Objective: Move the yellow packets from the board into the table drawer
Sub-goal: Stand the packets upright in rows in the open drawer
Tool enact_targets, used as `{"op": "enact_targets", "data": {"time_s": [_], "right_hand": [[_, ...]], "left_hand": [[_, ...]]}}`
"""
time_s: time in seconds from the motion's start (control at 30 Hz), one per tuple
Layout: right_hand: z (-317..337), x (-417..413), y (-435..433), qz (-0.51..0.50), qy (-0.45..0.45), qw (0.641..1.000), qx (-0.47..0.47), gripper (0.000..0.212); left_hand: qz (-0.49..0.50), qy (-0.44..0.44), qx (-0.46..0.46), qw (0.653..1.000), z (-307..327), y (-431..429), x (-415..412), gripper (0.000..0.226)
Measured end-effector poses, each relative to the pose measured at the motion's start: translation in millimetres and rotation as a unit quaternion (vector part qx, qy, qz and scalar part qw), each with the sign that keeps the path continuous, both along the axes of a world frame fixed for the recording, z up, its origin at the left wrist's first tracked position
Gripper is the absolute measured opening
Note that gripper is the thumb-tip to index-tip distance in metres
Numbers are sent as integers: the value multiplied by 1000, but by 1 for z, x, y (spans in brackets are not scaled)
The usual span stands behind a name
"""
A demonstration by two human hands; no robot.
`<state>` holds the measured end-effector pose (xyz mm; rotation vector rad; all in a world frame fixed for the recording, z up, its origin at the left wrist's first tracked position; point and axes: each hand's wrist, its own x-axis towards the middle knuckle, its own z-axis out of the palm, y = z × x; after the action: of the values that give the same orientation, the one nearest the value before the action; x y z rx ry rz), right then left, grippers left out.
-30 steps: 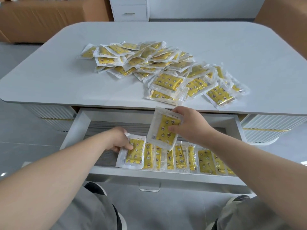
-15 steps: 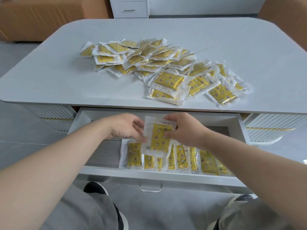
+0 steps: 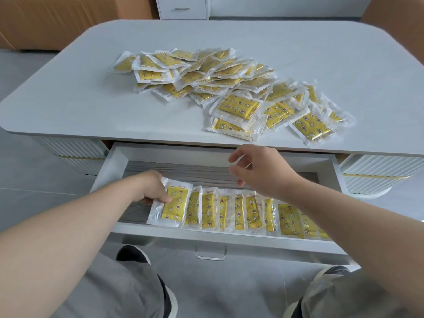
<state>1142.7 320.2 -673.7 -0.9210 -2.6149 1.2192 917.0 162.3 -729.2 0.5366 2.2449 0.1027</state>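
A heap of yellow packets [image 3: 231, 92] in clear wrap lies across the white tabletop [image 3: 91, 88]. Below its front edge the table drawer [image 3: 220, 237] stands pulled out, with a row of packets [image 3: 252, 212] standing along its front wall. My left hand [image 3: 150, 188] holds the leftmost packet [image 3: 171, 206] at the row's left end, thumb on its yellow face. My right hand [image 3: 259, 171] hovers above the drawer's middle with loosely curled fingers and nothing in it.
The drawer's grey lined floor [image 3: 183, 171] shows behind the row. A drawer handle [image 3: 210, 254] sticks out toward my knees [image 3: 128, 292]. A white cabinet [image 3: 183, 8] and brown furniture [image 3: 46, 21] stand beyond the table.
The packet that my right hand carried passed to my left hand and went down at the row's left end. My right hand let go and rose empty toward the table edge.
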Motion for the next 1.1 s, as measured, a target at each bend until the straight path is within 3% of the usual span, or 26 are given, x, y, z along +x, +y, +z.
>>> {"op": "enact_targets", "data": {"time_s": [0.1,0.2,0.4,0.5,0.57,0.67,0.73,0.87,1.1], "right_hand": [[1,0,0,6,10,1000,22,8],[1,1,-1,3,27,999,34,3],[6,0,2,-26,60,992,106,6],[7,-1,10,-55,77,971,218,10],[7,-1,19,-80,69,951,290,17],[10,0,34,-98,8,935,340,43],[12,1,42,-59,-37,937,342,56],[12,5,52,-9,-110,934,339,60],[13,5,49,-27,-26,935,354,45]], "left_hand": [[-40,37,-24,998,-12,-2,3,79],[-125,117,-54,984,-7,0,5,62],[-229,219,-104,943,18,16,27,77],[-264,249,-41,931,55,36,52,40],[-264,274,64,923,84,44,67,32],[-247,314,277,874,110,49,77,14],[-265,313,345,845,112,57,77,23],[-360,319,278,832,97,72,73,54],[-343,365,258,826,86,74,75,48]]}}
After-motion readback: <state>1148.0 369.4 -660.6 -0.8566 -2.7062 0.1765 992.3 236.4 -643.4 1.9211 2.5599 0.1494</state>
